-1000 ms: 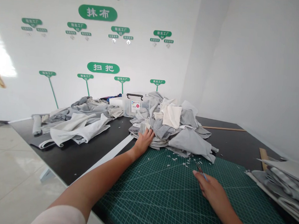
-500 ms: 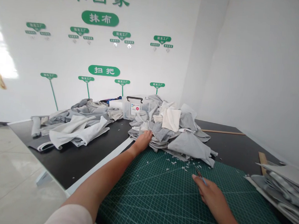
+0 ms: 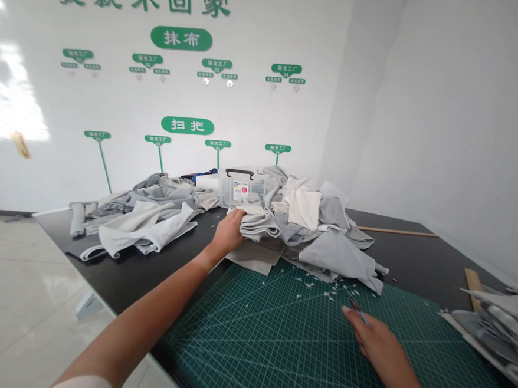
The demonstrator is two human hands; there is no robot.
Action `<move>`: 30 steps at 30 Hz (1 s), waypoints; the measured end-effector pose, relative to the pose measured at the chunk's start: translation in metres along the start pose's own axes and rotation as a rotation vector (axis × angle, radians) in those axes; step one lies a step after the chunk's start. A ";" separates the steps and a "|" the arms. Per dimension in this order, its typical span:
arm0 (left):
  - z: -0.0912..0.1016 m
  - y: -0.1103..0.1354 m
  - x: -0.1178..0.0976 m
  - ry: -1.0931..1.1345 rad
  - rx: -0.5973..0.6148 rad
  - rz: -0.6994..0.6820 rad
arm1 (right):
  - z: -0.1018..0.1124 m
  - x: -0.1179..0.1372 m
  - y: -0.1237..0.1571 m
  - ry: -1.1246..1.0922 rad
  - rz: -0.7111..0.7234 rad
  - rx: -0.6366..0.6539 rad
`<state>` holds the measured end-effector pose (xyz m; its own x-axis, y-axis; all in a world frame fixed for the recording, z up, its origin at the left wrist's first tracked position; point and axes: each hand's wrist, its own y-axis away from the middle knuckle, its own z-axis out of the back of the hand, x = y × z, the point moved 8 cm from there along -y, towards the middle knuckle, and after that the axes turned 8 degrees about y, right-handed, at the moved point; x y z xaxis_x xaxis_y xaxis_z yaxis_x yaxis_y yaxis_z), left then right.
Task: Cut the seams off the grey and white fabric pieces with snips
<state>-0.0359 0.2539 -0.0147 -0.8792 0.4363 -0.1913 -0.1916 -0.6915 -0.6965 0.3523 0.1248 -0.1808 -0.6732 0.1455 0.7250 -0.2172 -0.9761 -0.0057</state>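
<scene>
My left hand (image 3: pixel 230 230) is closed on the left edge of a folded grey cloth (image 3: pixel 259 222), lifted a little at the front of a heap of grey and cream cloth pieces (image 3: pixel 335 252). Beneath it a flat grey cloth (image 3: pixel 257 254) hangs down onto the green cutting mat (image 3: pixel 275 337). Low over the mat, my right hand (image 3: pixel 379 344) grips a pair of small scissors (image 3: pixel 357 309), slim points forward and a bit of blue showing; fingers hide most of the handle. Small white cloth scraps (image 3: pixel 329 294) lie scattered near the points.
A second spread of grey cloth (image 3: pixel 150 222) covers the table's left side. Behind the heap stands a clear plastic box (image 3: pixel 230 195) with a dark handle. To the right are stacked cloth pieces (image 3: pixel 493 328), a wooden strip (image 3: pixel 472 286) and a thin long stick (image 3: pixel 398 231).
My left hand has moved left and slightly up, pulling the folded cloth out from the heap's front; a flat cloth beneath is now exposed. My right hand stays about where it was with the scissors.
</scene>
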 end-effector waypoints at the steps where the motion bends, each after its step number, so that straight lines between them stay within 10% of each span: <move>1: 0.010 -0.001 0.006 0.014 -0.039 0.034 | 0.000 0.000 0.000 0.000 0.005 0.002; 19: 0.189 -0.014 0.074 0.049 -0.654 0.360 | 0.001 0.005 0.001 0.063 -0.004 0.007; 30: 0.254 -0.044 0.039 0.203 -0.797 0.260 | 0.003 0.007 0.001 0.080 -0.003 0.014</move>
<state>-0.1731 0.1548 0.1840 -0.7429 0.4673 -0.4793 0.4356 -0.2063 -0.8762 0.3497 0.1242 -0.1738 -0.7272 0.1603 0.6675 -0.2098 -0.9777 0.0062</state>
